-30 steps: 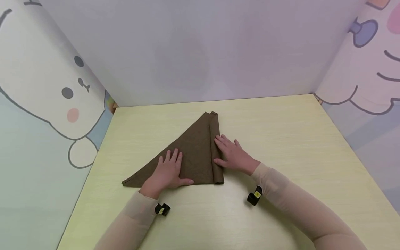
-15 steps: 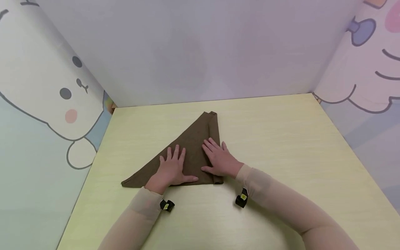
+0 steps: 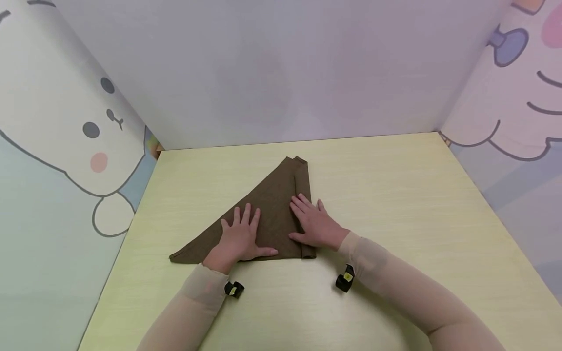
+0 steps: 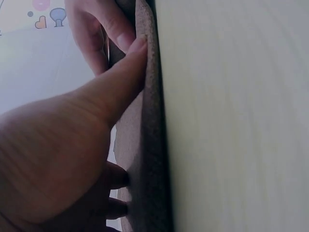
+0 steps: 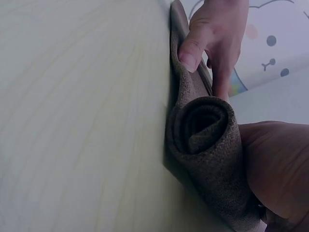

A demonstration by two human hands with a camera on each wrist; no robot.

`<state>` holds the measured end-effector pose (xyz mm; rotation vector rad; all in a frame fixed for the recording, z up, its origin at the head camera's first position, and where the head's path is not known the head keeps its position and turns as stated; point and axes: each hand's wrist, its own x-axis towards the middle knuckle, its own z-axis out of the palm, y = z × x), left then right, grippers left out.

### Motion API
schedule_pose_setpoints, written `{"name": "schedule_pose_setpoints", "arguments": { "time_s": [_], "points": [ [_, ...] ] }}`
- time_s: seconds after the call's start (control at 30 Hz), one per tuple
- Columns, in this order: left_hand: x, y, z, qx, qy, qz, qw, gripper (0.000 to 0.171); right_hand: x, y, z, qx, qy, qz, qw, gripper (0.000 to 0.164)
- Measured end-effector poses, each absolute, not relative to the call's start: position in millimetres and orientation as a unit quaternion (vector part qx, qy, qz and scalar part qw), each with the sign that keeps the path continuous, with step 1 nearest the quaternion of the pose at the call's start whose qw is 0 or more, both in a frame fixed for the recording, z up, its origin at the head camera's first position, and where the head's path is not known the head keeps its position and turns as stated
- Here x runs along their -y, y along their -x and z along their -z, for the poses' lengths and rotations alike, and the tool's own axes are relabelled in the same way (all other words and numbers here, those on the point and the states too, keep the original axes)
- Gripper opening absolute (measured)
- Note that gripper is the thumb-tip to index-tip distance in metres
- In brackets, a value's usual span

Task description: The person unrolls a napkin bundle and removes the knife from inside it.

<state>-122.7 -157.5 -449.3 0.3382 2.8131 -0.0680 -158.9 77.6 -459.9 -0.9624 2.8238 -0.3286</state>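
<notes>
I see straight, spread fingers (image 3: 247, 214) on the left hand (image 3: 237, 241), resting on the brown cloth (image 3: 276, 214), and extended ones on the right hand (image 3: 317, 226), laid across its rolled edge (image 5: 215, 169). Around them the cloth lies, roughly triangular, on the pale table (image 3: 395, 190).

The cloth (image 3: 275, 192) is dark brown with fine flecks. The bench (image 3: 395, 190) is pale yellow with faint wood-grain streaks. Both sleeves (image 3: 186, 307) are beige; the cameras (image 3: 344, 280) are black, each with a yellow patch (image 3: 348, 276). The back wall (image 3: 281, 73) is plain lilac-grey. The left wall (image 3: 39, 234) shows a grey-outlined white animal (image 3: 48, 97) with a pink cheek (image 3: 98, 162) on pale blue; the right wall (image 3: 505, 195), white, pink and blue shapes (image 3: 511, 47).
</notes>
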Motion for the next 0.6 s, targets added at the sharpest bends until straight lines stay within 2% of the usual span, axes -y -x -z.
{"name": "schedule_pose_setpoints", "arguments": {
  "time_s": [0.6],
  "points": [
    [162, 122, 449, -0.980, -0.110, 0.028, 0.161, 0.126, -90, 159, 453, -0.936, 0.317, 0.130, 0.083, 0.084]
  ]
}}
